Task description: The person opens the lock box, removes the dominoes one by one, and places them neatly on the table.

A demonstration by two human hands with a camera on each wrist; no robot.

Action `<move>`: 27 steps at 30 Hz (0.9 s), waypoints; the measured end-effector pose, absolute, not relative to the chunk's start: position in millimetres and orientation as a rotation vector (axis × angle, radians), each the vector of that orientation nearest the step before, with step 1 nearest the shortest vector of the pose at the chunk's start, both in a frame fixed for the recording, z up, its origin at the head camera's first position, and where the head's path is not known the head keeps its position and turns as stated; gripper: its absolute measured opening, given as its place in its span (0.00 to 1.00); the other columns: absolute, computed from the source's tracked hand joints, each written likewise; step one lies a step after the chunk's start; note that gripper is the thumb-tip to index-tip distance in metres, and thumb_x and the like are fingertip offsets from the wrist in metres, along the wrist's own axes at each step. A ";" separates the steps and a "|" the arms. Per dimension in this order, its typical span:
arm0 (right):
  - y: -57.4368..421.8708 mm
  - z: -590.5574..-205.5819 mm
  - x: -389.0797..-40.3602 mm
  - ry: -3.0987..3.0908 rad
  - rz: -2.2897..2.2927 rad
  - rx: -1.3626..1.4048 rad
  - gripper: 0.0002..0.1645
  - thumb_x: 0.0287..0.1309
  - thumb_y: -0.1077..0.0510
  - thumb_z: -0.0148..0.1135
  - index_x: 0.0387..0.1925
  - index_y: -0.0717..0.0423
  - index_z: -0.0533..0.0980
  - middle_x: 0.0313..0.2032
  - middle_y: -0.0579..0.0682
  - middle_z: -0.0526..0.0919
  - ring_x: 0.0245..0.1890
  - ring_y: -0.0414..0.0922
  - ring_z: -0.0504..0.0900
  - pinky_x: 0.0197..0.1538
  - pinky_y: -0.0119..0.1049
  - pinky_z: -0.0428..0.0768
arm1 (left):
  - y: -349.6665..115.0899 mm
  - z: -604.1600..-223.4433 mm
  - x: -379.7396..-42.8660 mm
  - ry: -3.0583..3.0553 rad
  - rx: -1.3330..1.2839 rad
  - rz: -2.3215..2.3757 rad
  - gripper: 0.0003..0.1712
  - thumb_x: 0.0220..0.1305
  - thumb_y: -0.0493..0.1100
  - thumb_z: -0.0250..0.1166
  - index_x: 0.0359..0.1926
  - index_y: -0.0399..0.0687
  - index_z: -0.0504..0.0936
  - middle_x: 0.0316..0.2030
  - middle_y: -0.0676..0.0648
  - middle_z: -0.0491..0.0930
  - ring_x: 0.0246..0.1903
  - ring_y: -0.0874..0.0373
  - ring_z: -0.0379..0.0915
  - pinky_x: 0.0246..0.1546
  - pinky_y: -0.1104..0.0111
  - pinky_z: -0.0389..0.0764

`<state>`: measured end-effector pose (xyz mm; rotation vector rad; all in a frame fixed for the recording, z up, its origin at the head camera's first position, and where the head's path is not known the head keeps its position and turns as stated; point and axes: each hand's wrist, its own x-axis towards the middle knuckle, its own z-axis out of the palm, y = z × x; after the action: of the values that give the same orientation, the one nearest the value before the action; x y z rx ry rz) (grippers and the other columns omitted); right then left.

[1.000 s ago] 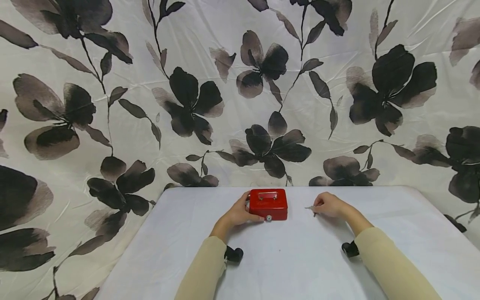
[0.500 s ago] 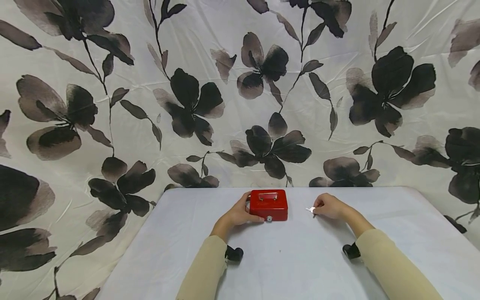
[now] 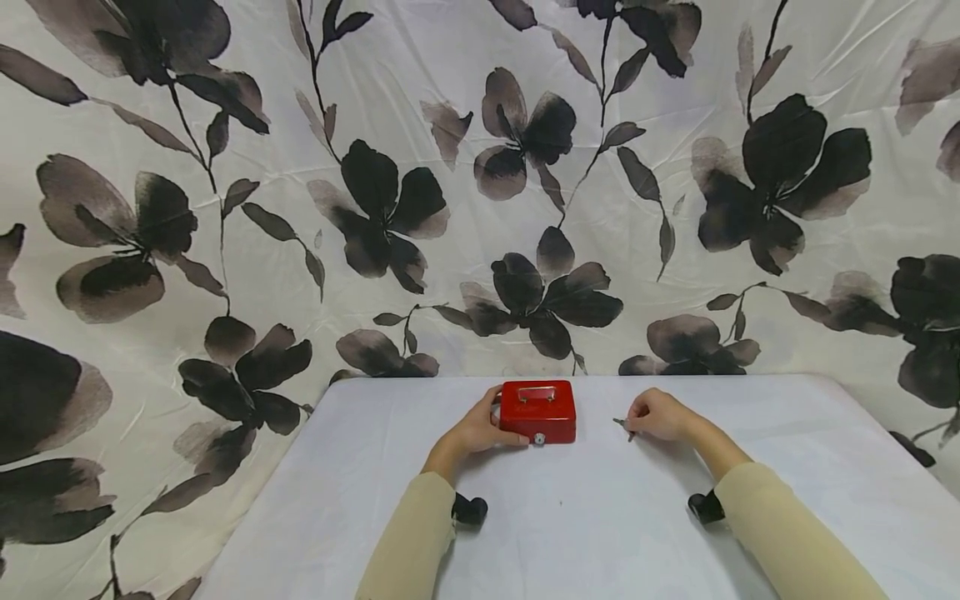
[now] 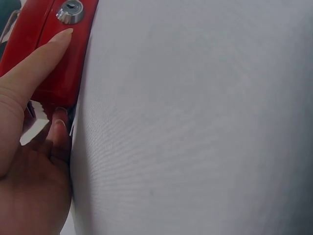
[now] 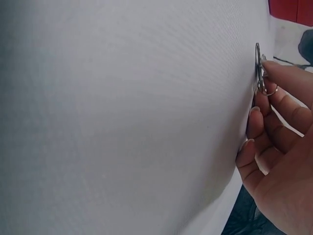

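A red metal cash box [image 3: 537, 408] stands with its lid down and a carry handle [image 3: 537, 393] on top. My left hand [image 3: 474, 429] grips its left end. The thumb lies along the front beside the silver lock [image 4: 71, 11], while the fingers go round the side, partly hidden. To the right of the box, my right hand [image 3: 660, 414] pinches small keys [image 5: 258, 66] on a thin ring [image 5: 270, 92] between thumb and fingers. The keys point left toward the box, low over the tabletop. Its other fingers are bent, with their tips right at the white surface.
Both hands work near the far edge of a white-covered table [image 3: 570, 533]. Behind it hangs a pale cloth [image 3: 450, 50] printed with dark flowers. A black wrist camera [image 3: 470, 510] is worn on the left wrist and another black camera [image 3: 705, 507] on the right.
The keys have turned a little in my right fingers; their bright glint of half a second ago is gone. The left hand and the cash box stay in place.
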<state>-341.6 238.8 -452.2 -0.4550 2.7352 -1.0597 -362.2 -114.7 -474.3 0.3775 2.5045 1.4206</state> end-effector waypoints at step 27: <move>234.0 -449.0 -326.5 2.718 -1.324 -0.516 0.07 0.65 0.64 0.65 0.31 0.64 0.80 0.29 0.54 0.87 0.31 0.44 0.83 0.33 0.31 0.76 | -114.5 -474.3 -360.3 2.499 0.381 1.451 0.59 0.52 0.49 0.82 0.78 0.51 0.57 0.71 0.44 0.68 0.68 0.44 0.65 0.67 0.44 0.70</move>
<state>-326.5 234.0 -449.0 -0.5156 2.7178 -1.3245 -360.3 -114.5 -474.3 0.3809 2.4989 1.4505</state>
